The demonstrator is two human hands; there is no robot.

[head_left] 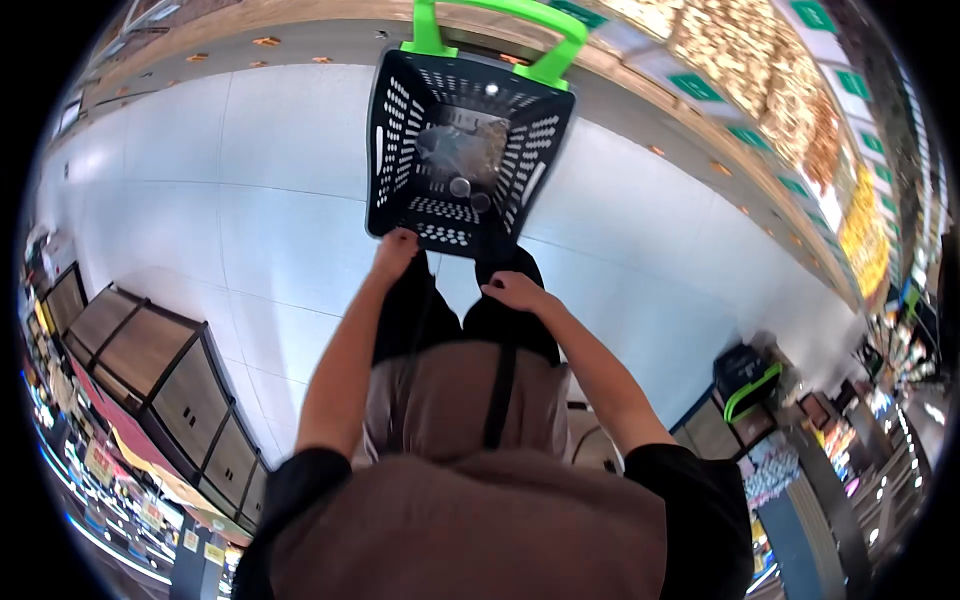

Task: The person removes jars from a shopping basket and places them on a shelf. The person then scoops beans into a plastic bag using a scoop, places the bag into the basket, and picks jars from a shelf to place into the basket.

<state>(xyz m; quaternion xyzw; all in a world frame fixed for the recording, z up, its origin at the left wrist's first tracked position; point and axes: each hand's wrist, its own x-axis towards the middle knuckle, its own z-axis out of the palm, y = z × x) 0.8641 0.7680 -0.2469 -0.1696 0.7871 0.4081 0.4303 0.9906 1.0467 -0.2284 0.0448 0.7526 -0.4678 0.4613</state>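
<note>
A black shopping basket (388,150) with slotted walls and a green handle (575,35) is in front of my legs. Inside lie a clear plastic bag (450,148), some brownish contents (490,145) and small round pale items (460,187) too blurred to name. My left hand (398,250) is closed on the basket's near rim at its left corner. Just below the near right corner, my right hand (517,291) is in front of my thigh, apart from the basket. Its fingers are curled together, and nothing shows in them.
Bulk food bins (760,65) with green labels run along the front right. Wooden cabinets (150,350) stand at the left. Another black basket (745,375) with a green handle is at the right, beside a display. Pale floor (280,210) surrounds me.
</note>
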